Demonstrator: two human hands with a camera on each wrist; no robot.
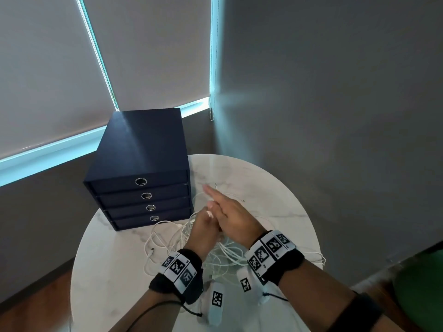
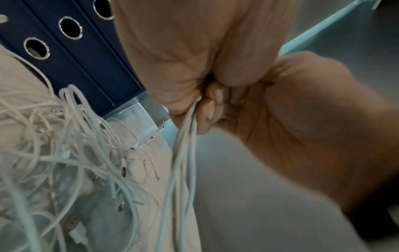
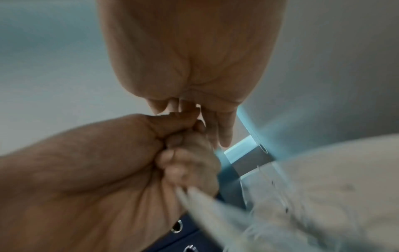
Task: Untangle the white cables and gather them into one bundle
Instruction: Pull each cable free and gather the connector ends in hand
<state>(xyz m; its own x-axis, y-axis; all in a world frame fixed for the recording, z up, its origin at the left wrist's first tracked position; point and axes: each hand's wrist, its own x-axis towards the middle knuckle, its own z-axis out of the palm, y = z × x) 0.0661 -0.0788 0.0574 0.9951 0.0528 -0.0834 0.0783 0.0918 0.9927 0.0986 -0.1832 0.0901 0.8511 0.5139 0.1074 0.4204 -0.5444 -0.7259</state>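
Observation:
A tangle of white cables (image 1: pixel 182 243) lies on the round marble table (image 1: pixel 268 185) under both hands. My left hand (image 1: pixel 203 226) is a fist and grips several strands, which hang from it down to the pile (image 2: pixel 185 145). The loose heap with its plugs spreads to the left (image 2: pixel 64 153). My right hand (image 1: pixel 230 209) rests against the left fist with straight fingers pointing away from me (image 3: pixel 224 134) and holds nothing that I can see. In the right wrist view the left fist (image 3: pixel 185 163) shows the held strands (image 3: pixel 200 199) blurred.
A dark blue box with several drawers (image 1: pixel 141 149) stands on the table's left rear, close to the cables. White tags with black markers (image 1: pixel 217 298) lie near the front edge. Grey walls and window blinds stand close behind; something green (image 1: pixel 419 286) is at the right.

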